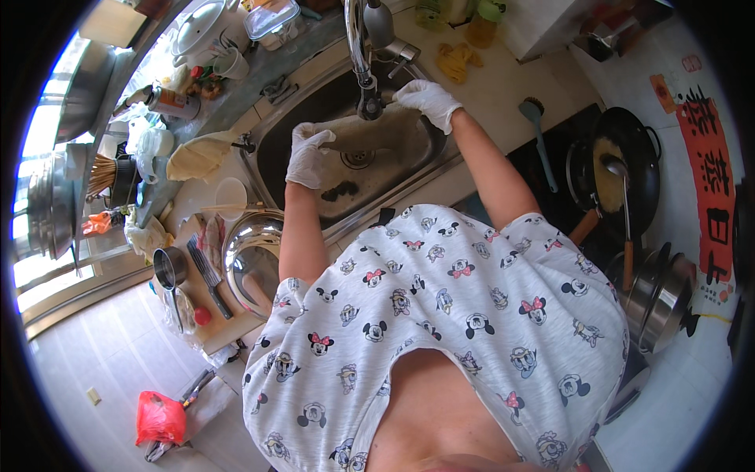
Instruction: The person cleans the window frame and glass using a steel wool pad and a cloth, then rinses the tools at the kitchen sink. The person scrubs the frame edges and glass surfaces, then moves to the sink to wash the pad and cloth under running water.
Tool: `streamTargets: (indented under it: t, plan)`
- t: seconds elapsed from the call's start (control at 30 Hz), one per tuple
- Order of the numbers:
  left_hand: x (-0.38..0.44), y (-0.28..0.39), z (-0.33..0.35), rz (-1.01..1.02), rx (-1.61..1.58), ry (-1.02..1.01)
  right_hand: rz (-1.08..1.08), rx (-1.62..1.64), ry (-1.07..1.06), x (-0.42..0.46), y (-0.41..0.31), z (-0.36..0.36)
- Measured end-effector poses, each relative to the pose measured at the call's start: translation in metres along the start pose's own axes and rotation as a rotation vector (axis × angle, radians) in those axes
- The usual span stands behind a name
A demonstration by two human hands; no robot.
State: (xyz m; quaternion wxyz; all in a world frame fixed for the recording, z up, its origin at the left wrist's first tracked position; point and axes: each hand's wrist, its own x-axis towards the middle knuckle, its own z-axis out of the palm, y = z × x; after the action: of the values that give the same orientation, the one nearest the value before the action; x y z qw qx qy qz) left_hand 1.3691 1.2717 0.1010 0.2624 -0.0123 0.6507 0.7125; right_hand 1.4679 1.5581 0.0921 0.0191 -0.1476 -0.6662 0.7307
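Over the stainless steel sink, a pale, thin cloth hangs stretched between my two white-gloved hands. My left hand grips its left end, thumb on top. At the other end, my right hand pinches the cloth near the sink's far right corner. The chrome faucet comes down in front of the cloth and hides part of it. Below it show the drain and a clump of dark scraps on the sink floor.
Left of the sink are a folded beige cloth, a metal lid and a cutting board with a knife. To the right, a brush lies by a wok with a ladle. A yellow cloth lies behind.
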Motion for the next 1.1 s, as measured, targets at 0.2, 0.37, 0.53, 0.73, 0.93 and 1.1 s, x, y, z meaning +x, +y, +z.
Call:
streamTargets:
  t: [0.2,0.37,0.53,0.73,0.93,1.1]
  plan:
    - [0.018,0.012,-0.021,0.323,0.861,-0.199,0.156,-1.01,-0.156,-0.002,-0.04,0.009]
    - [0.015,0.026,0.0,0.541,1.33,-0.126,-0.162,-1.039,0.175,0.013,0.008,-0.002]
    - [0.002,-0.036,0.035,0.003,0.05,-0.115,-0.149,-0.779,0.095,0.023,0.059,0.033]
    - [-0.008,-0.055,0.075,-0.186,-0.432,-0.047,0.02,-0.094,-0.022,-0.021,0.048,0.079]
    - [0.033,-0.103,0.049,-0.368,-0.917,-0.005,0.294,0.146,0.429,-0.016,0.085,0.068]
    - [0.04,-0.105,0.044,-0.409,-0.793,-0.128,0.386,0.727,0.088,-0.004,0.061,0.078]
